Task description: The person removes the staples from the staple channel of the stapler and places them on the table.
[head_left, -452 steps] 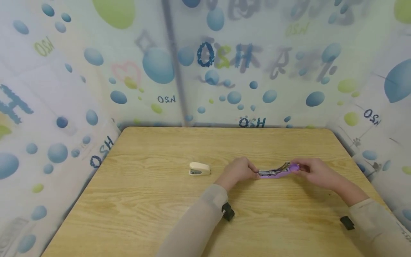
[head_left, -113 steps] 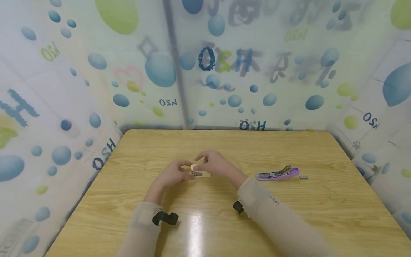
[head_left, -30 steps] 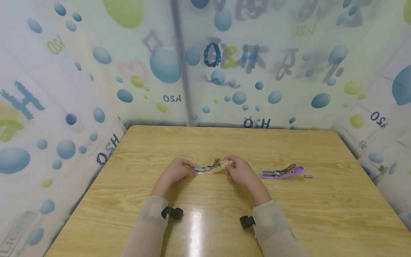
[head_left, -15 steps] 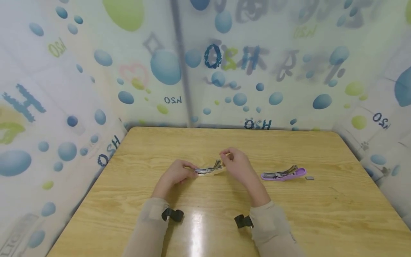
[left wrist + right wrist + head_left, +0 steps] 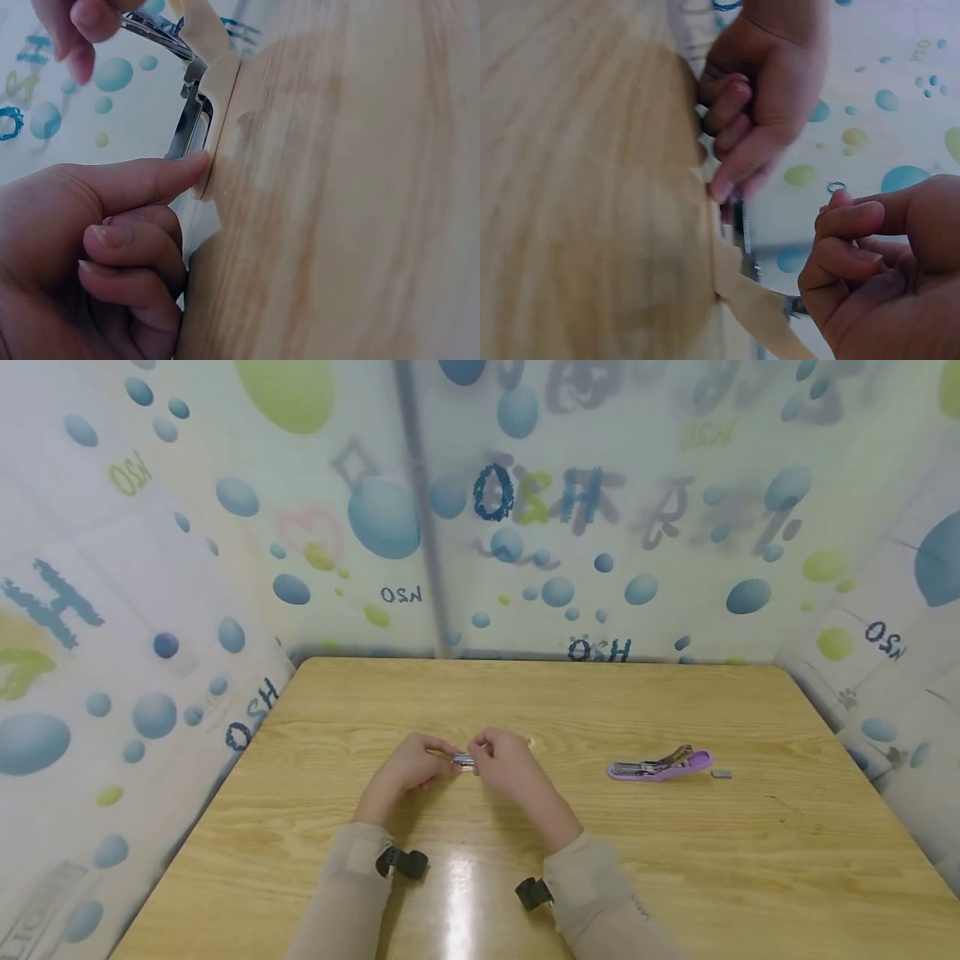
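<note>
A cream stapler [image 5: 217,82] lies opened on the wooden table, its metal magazine exposed and its top folded back. My left hand [image 5: 415,766] pinches its front end, the index fingertip pressing on the cream body in the left wrist view. Over the stapler's middle is my right hand [image 5: 510,766], which hides most of it in the head view. In the right wrist view the right fingers [image 5: 847,266] are curled, with thumb and index tips together and nothing showing between them. To the right lies a purple stapler [image 5: 686,765], opened the same way, untouched.
Just right of the purple stapler is a small grey staple strip [image 5: 721,773]. The wooden table [image 5: 637,860] runs back to a patterned curtain [image 5: 637,527], with more curtain along both sides.
The cream stapler was turned over and opened since 3.8 s ago. My right hand left its rear end, rose, then moved left over the magazine. My left hand stays put. A staple strip came into view earlier.
</note>
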{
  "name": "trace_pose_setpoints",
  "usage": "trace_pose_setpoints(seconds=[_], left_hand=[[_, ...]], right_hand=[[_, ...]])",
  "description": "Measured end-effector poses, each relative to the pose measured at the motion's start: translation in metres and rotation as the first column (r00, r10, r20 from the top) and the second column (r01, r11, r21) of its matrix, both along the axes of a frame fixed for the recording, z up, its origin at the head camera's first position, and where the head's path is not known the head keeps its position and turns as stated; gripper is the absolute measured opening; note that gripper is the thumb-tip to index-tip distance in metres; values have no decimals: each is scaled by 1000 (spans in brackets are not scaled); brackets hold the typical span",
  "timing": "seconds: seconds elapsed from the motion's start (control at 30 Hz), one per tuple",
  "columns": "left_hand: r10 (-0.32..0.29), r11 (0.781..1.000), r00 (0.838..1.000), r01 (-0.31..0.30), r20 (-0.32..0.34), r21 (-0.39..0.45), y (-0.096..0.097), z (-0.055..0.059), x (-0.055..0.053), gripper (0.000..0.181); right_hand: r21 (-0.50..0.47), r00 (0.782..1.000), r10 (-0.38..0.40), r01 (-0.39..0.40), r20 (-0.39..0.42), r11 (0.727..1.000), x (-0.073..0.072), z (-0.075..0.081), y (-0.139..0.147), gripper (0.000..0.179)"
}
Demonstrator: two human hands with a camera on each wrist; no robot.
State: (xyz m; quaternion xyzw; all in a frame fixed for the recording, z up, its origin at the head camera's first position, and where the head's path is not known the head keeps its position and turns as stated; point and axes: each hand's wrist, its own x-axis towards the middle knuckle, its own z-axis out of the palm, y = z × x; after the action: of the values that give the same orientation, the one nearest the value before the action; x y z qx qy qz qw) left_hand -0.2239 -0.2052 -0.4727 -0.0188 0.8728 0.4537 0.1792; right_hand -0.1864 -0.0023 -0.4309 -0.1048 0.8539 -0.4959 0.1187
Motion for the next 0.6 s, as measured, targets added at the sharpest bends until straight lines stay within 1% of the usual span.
trace_pose_setpoints(seconds=[0.17, 0.3, 0.4, 0.6], left_hand=[[1, 1000, 1000, -1, -2, 2, 0, 0, 1, 26], [9, 1000, 1000, -9, -7, 0, 0, -1, 0, 27], [13, 1000, 1000, -13, -7, -2, 0, -2, -1, 27], [14, 1000, 1000, -14, -8, 5, 0, -1, 0, 28]], right_hand=[[30, 999, -8, 7, 42, 1000, 0, -14, -9, 27], [18, 998, -27, 26, 54, 1000, -3, -23, -10, 29], [23, 998, -30, 29, 63, 999, -4, -27, -9, 31], [67, 998, -29, 25, 61, 997, -4, -28, -9, 31]])
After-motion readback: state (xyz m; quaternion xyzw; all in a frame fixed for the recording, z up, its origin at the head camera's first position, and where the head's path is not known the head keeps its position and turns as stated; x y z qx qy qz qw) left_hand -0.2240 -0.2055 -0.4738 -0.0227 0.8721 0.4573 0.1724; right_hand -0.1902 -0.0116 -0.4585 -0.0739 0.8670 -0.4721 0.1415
